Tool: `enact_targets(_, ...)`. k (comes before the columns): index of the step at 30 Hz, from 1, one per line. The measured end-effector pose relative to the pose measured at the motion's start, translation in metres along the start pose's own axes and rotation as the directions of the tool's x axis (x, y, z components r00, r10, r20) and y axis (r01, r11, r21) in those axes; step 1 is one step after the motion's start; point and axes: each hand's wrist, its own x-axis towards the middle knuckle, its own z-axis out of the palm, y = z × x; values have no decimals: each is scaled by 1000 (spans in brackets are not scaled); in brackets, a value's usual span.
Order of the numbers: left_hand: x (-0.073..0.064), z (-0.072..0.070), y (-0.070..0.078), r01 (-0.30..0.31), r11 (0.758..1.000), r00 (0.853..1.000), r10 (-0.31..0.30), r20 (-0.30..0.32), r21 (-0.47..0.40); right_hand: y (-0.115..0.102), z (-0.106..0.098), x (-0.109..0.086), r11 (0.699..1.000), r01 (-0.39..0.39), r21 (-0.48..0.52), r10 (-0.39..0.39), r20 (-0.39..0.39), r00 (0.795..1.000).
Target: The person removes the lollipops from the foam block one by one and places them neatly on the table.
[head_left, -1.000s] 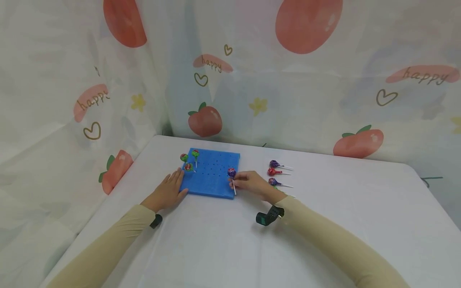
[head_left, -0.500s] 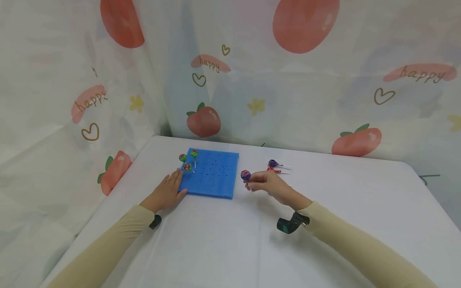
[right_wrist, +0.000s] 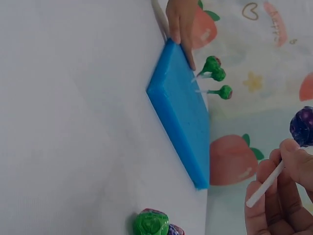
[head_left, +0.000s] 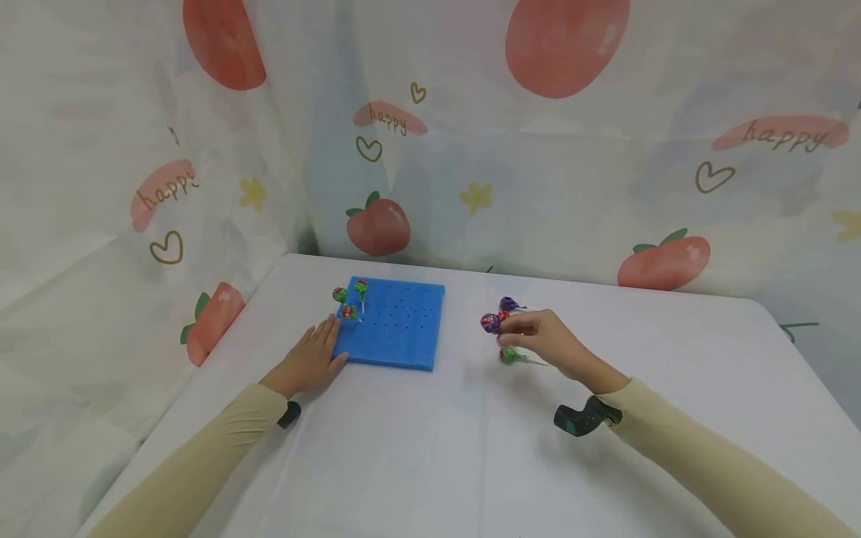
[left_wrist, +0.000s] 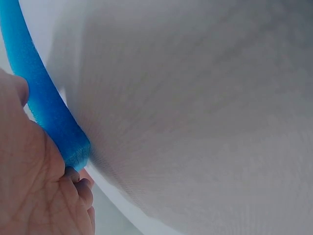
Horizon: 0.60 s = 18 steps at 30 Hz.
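Right hand (head_left: 543,336), purple lollipop (head_left: 489,323) in pinch, now farther from blue board (head_left: 390,344); left hand (head_left: 306,363) straight-fingered against it.

Light: dim, diffuse | shadows: soft, beneath 2 sleeves (head_left: 699,457) | left wrist: hazy — darkest upper right

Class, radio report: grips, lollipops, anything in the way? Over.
Left grip touching blue board. Right grip pinching purple lollipop, off the board. Three green lollipops stuck in it. No obstacle seen between.
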Motion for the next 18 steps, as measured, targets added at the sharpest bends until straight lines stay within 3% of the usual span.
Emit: enact_targets(18, 2, 3, -2, -10, 1000, 1000, 10, -10, -9, 32, -44, -21, 996, -74, -44, 70, -85, 994)
